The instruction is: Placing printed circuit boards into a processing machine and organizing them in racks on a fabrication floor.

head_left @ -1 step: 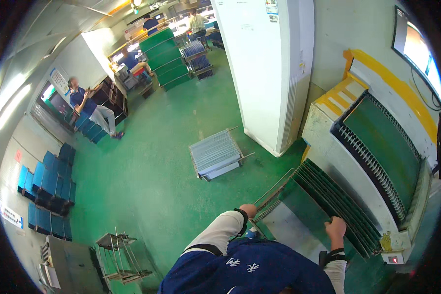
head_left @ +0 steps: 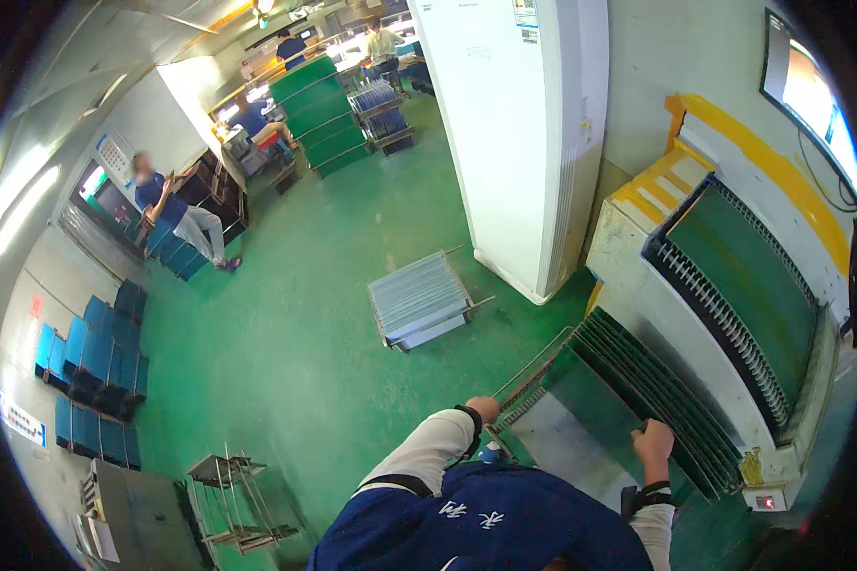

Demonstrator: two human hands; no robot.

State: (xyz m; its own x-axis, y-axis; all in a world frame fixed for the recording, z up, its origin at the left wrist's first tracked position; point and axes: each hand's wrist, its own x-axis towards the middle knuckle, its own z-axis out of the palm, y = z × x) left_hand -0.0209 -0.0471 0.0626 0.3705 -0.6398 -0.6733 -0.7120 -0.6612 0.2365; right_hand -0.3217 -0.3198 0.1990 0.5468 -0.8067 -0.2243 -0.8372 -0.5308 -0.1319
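Note:
A metal rack with rods and a coiled side strip stands in front of me, at the lower right. Several thin green panels stand close together along its right side. My left hand is closed around the rack's near left frame. Over the panels, my right hand is closed, with its fingers curled at the edge of a green panel. Its fingertips are partly hidden. A grey, shiny flat surface lies between my hands.
Right of the rack is a machine with a slotted green bed. A tall white cabinet stands ahead. A rack of pale panels sits on the green floor. Left are blue panel racks and a wire stand. A person is far left.

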